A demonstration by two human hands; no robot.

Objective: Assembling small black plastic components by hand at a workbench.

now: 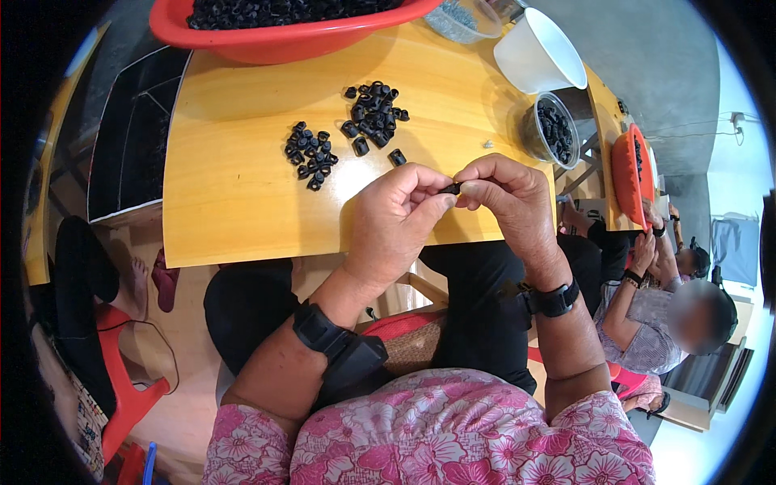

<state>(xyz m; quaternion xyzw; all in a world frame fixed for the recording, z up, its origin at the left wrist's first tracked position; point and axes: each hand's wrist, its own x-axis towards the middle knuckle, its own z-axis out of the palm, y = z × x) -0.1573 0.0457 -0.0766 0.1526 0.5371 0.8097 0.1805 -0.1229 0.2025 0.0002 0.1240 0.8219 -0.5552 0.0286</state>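
Observation:
Between my two hands, just above the table's front edge, is a small black plastic part [451,188]. My left hand [402,206] pinches one end of it with thumb and forefinger, and my right hand [508,194] pinches the other. The fingertips cover most of the part, so its exact shape is hidden. Beyond my left hand a single black cylindrical piece [397,158] lies apart. Farther back is a pile of similar black hollow pieces [373,113], and left of it a pile of smaller black pieces [311,153].
A red basin [299,53] full of black parts stands at the back of the yellow table [234,194]. Toward the right are a clear tub [529,133] of black pieces, a white bucket [540,52] and a bowl of small metal bits [461,20]. Co-workers sit at right beside another red basin [626,182].

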